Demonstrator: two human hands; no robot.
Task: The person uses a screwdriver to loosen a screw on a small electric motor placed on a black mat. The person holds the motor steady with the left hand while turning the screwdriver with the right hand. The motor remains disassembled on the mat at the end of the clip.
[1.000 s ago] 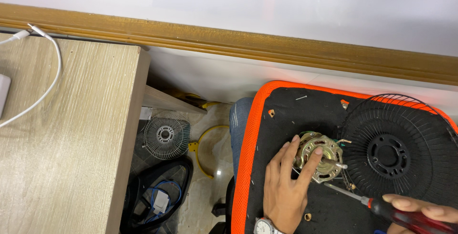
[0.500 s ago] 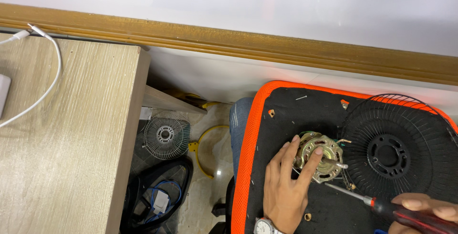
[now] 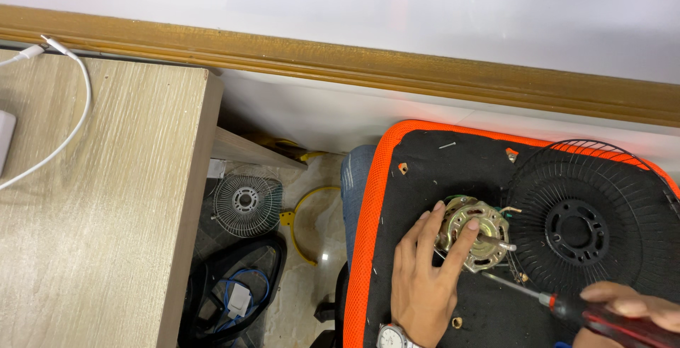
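1. My left hand (image 3: 423,285) is spread flat, fingers on the fan motor (image 3: 476,233), which sits mid black pad (image 3: 425,171) w/ orange rim.
2. Right hand (image 3: 634,305) is closed round the red screwdriver (image 3: 567,308), tip near motor base.
3. I reckon the motor's heavy, rigid metal; grip the casing rim, not the windings or shaft.

Brass-coloured fan motor (image 3: 473,233) lies shaft-up on the black mat, red-handled screwdriver (image 3: 567,307) beside it

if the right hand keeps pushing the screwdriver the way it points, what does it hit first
Most likely the fan motor: the right hand aims the screwdriver up-left, and its tip sits just below the motor, which the left hand steadies. Depth is unclear.
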